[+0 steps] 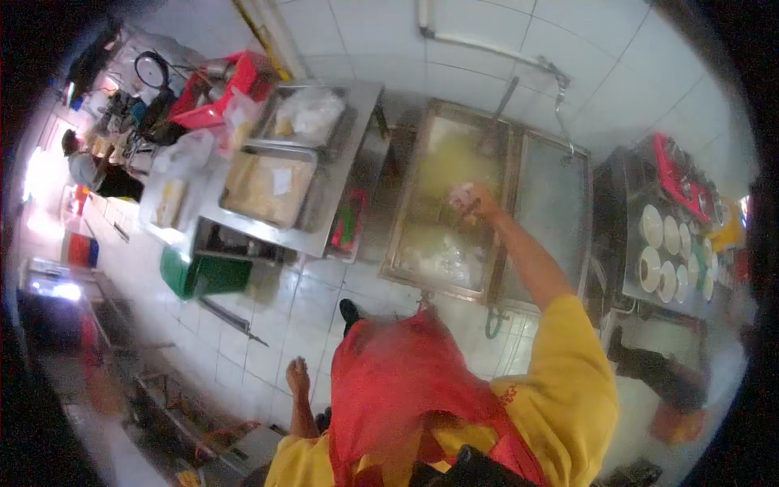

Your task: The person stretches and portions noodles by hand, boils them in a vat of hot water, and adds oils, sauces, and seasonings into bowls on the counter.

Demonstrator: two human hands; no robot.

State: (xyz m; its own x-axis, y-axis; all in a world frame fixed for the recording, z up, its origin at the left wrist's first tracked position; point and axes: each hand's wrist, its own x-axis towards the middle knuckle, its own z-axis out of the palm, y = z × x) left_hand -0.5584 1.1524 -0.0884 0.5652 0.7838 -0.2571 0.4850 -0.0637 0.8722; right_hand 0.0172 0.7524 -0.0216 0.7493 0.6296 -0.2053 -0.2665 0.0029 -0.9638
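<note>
Strong white light comes from the left edge, with a glare spot below it. A soft haze lies over the centre, and the right hand [475,200] is blurred. The view bends strongly towards black corners.

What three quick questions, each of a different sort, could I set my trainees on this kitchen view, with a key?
1. True or false: the left hand is at the sink.
2. Multiple choice: from the wearer's viewpoint, where are the bowls?
A) left of the sink
B) in the sink
C) right of the sink
3. Fill in the missing colour: the wearer's apron is ____.

Key:
1. False; the left hand hangs away from it, and the right hand is at the sink.
2. C
3. red
</note>
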